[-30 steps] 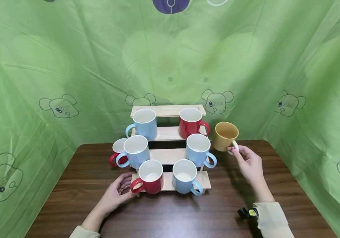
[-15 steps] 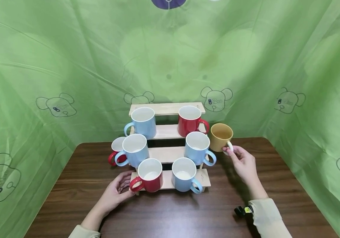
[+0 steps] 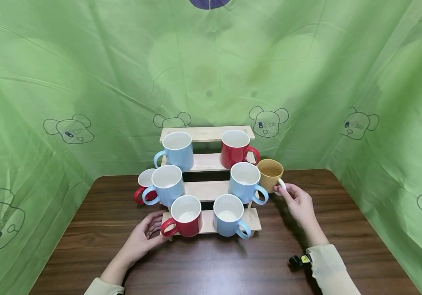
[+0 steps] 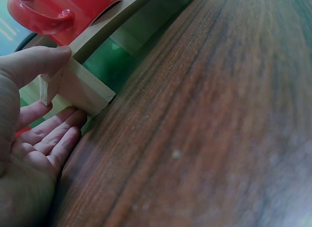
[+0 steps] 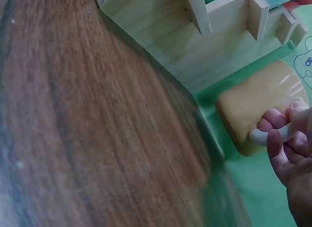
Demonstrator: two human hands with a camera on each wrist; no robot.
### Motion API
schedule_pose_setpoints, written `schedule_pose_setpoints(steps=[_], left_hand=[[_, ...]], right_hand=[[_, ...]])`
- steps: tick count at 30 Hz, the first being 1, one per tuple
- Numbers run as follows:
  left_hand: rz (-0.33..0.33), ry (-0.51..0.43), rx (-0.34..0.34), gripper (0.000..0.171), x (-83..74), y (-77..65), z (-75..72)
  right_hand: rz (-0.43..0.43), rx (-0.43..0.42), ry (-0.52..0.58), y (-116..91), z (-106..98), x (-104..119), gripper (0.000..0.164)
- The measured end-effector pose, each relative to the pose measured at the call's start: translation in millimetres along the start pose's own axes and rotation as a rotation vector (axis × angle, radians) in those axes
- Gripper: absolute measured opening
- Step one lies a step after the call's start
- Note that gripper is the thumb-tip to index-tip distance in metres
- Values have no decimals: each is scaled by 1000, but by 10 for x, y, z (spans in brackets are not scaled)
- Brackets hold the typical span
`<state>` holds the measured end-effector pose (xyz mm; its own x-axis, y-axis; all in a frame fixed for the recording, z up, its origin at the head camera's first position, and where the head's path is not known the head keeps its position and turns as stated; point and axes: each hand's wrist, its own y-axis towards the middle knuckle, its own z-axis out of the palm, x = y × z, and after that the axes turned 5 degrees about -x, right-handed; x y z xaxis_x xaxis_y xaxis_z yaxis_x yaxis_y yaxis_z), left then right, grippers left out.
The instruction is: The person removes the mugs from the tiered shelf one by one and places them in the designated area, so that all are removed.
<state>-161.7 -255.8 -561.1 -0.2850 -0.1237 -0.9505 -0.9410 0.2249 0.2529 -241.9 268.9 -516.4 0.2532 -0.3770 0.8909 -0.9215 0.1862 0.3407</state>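
In the head view a stepped wooden rack (image 3: 207, 185) holds red and light-blue mugs on its steps. My left hand (image 3: 146, 237) is at the rack's front left corner. Its thumb lies on the edge of the lowest step and its index fingertip sits at the board's other side in the left wrist view, the remaining fingers loosely bent. My right hand (image 3: 299, 203) pinches the white handle of a yellow mug (image 3: 270, 174), fingers curled round the handle in the right wrist view. That mug is upright beside the rack's right side, behind a light-blue mug (image 3: 245, 182).
Another red mug (image 3: 147, 182) stands on the wooden table (image 3: 211, 266) left of the rack, partly hidden by a light-blue mug (image 3: 168, 186). Green cloth (image 3: 211, 73) with bear drawings hangs behind and at both sides. The rack's top step (image 3: 207, 134) bears no mug.
My right hand has brought the yellow mug leftward, closer to the rack, and lower. The left hand stays at the rack's corner. The head view has shifted slightly.
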Motion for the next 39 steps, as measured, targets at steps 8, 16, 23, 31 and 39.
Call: schedule_pose_setpoints(steps=[8,16,23,31,39], left_hand=[[-1,-1,2,68,-20,-1,9],[3,1,3,68,-20,-2,7],[-9,11,-1,69,-32,-1,6],[-8,19,-2,68,-28,-1,2],[-19,27,-3,68,-29,-3,-3]], right_hand=[[3,13,-25,-74,-14,232,20],[15,19,8,-87,-17,177,20],[31,34,42,-88,-13,160,21],[38,71,83,-98,-12,145,23],[53,76,62,-70,-1,-42,23]])
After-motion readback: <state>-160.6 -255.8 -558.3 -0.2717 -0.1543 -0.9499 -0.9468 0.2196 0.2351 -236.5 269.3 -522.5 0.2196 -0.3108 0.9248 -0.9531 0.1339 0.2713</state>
